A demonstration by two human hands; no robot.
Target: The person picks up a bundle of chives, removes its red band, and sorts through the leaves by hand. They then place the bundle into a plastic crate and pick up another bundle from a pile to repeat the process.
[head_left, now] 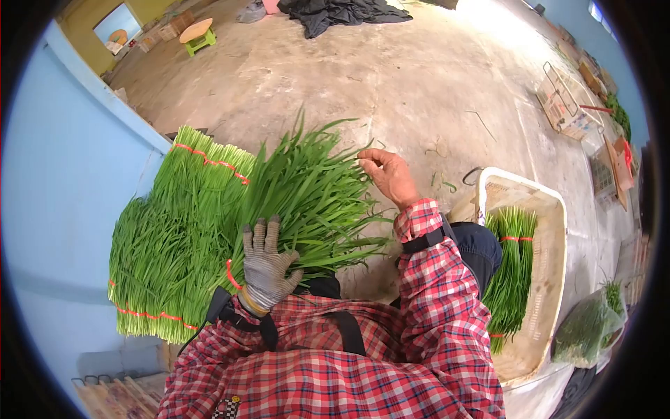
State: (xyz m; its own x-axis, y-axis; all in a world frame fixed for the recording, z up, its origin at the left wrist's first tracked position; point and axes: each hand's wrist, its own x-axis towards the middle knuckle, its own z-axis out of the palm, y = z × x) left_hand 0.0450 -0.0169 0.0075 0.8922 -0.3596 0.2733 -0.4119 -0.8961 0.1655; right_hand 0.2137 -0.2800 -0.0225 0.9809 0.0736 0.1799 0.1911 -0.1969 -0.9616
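My left hand, in a grey glove, lies flat with fingers apart on a loose-tipped bunch of garlic chives over my lap. A red tie circles that bunch beside the glove. At the tips of the leaves, on the right, my bare right hand is closed in a pinch, thumb against forefinger, on what looks like a thin leaf end. Close by on the left stands a stack of tied garlic chives, bound with red bands and partly covered by the bunch.
To my right is a white plastic crate holding bundled garlic chives. Behind it sits a clear bag with greens. A blue wall runs along my left. Farther off are a small green-legged stool and black cloth.
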